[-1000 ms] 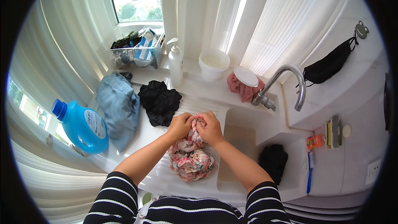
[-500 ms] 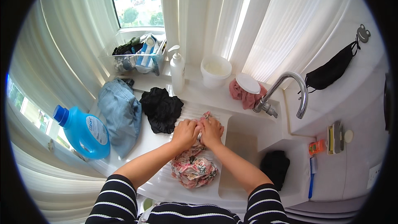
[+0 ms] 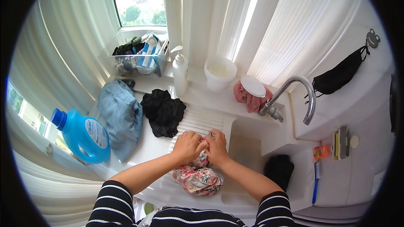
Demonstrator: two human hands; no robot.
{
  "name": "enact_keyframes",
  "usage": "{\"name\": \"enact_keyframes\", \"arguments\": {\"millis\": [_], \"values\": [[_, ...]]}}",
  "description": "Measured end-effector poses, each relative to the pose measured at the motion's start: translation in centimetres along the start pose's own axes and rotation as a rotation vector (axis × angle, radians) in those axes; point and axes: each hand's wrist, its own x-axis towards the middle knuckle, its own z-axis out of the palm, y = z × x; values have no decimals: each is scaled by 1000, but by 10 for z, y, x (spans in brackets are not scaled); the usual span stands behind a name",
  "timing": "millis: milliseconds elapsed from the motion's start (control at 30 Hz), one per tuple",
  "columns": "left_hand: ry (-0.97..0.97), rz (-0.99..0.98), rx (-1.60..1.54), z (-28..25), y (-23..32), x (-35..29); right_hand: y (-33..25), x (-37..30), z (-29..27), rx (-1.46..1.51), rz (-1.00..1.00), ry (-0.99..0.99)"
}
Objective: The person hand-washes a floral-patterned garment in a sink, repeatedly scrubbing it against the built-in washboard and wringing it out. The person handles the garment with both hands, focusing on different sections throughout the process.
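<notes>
A wet-looking floral cloth (image 3: 201, 181), white with pink and green print, lies bunched on the ribbed washboard (image 3: 206, 119) at the left of the sink. Its upper part is gripped by my left hand (image 3: 188, 146) and my right hand (image 3: 216, 146), which are closed and close together. Some of the cloth between them is hidden by my fingers. The rest bulges in a rounded heap nearer to me. Just beyond my left hand, a crumpled black cloth (image 3: 163, 112) rests on the counter.
Left are light-blue denim (image 3: 121, 115) and a blue detergent jug (image 3: 84, 138). Behind stand a pump bottle (image 3: 180, 73), a white tub (image 3: 219, 73) and a clear bin (image 3: 139, 64). A curved faucet (image 3: 309, 101) overhangs the basin (image 3: 246, 147); right lie a dark cloth (image 3: 278, 170) and blue brush (image 3: 316, 183).
Both hands have drawn toward me along the washboard, pulling the floral cloth's far end closer. More of the ribs shows beyond them.
</notes>
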Motion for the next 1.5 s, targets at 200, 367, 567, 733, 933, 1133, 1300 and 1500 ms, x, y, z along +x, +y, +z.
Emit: {"name": "enact_keyframes", "arguments": {"millis": [200,367,567,733,933,1133,1300,1500], "values": [[153,-17,186,27,-29,27,19,35,7,-11,-135,-20],[112,-207,137,21,-31,39,1,59,8,88,158,158],[-106,214,87,-19,-9,-19,-16,-7,-1,131,-231,95],[-34,-195,255,23,-34,49,16,83,22,-195,196,-7],[-144,99,2,-20,-11,-24,-21,6,-18,54,-194,46],[63,-115,190,17,-19,20,21,42,16,-155,-128,-15],[58,-232,119,21,-33,28,7,60,9,-203,264,5],[-107,-87,75,-5,3,-33,-14,-9,-5,-50,-147,-253]]}}
